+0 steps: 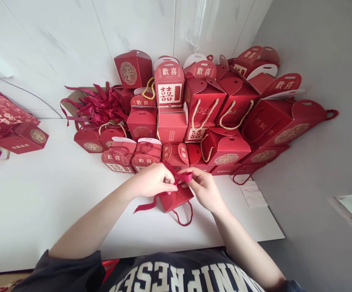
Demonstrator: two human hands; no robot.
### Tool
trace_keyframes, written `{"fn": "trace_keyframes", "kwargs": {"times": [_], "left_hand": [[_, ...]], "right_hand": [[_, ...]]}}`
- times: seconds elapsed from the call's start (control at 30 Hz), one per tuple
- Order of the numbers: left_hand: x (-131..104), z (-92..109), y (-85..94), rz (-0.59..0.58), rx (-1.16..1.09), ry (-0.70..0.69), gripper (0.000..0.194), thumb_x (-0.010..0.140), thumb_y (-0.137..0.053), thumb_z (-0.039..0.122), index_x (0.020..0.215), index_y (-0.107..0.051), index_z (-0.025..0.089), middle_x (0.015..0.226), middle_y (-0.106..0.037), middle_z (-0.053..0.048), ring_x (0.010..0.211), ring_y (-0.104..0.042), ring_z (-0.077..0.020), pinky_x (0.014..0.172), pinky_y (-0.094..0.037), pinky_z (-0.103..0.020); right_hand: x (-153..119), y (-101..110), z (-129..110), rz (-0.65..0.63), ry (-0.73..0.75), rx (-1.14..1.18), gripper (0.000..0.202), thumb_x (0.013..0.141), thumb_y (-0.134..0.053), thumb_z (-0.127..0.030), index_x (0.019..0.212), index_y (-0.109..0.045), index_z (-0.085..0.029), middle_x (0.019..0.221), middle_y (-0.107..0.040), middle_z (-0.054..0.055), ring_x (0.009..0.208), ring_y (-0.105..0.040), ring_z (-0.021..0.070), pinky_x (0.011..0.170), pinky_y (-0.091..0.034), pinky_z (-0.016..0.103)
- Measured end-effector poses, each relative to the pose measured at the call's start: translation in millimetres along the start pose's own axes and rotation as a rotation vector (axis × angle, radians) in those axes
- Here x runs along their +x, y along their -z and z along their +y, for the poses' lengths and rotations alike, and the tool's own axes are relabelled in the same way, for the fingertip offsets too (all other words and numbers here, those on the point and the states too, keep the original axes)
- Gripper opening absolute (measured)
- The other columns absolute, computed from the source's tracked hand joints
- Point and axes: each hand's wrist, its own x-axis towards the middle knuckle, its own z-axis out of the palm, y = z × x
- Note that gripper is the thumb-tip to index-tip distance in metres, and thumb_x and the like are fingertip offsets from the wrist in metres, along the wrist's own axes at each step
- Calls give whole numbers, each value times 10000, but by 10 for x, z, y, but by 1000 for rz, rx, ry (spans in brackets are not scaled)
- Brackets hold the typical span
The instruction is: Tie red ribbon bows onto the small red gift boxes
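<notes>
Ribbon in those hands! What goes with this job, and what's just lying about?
For the job:
- ribbon in left hand, right hand
- red box beneath
- probably the ribbon heap

Seemingly lying about:
- boxes stacked behind
- white sheet at right

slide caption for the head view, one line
Left hand and right hand hold a red ribbon over a red box, with stacked boxes behind.

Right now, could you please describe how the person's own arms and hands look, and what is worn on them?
The left hand and right hand are bare, with no glove, watch or bracelet visible. Both forearms are uncovered below the short sleeves of a dark fabric shirt, which carries large off-white block letters across the front.
</notes>
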Motion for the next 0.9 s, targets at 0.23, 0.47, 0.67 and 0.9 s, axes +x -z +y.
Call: {"fn": "trace_keyframes", "kwargs": {"times": [0.23,0.47,0.67,0.9], "left_hand": [[276,-176,285,-459,-313,151,169,720,-749,311,778,-783,156,640,-724,-34,518,-588,-109,522,-441,-213],[335,-166,313,-546,-360,254,240,751,-726,329,906,-709,146,768,-769,-59,428,-593,-90,421,-395,-185],[260,-164,204,-501,-528,305,177,774,-693,280,881,-670,141,692,-736,-39,570,-666,-129,555,-486,-223],[199,-151,167,-339,-591,321,161,769,-654,260,698,-689,120,542,-582,8,453,-431,-59,463,-298,-208]], "right_hand": [[-66,163,137,-237,168,115,186,950,-602,-287,1017,-725,-164,959,-741,89,829,-689,155,761,-549,275],[-138,245,79,-501,281,-8,167,966,-565,-225,994,-716,-161,1006,-737,114,942,-690,200,857,-540,326],[-136,188,69,-568,349,-111,146,948,-566,-170,980,-709,-173,989,-737,100,908,-687,189,838,-536,315],[-133,156,76,-565,364,-43,139,938,-581,-178,939,-717,-152,930,-732,112,885,-676,196,827,-527,329]]}}
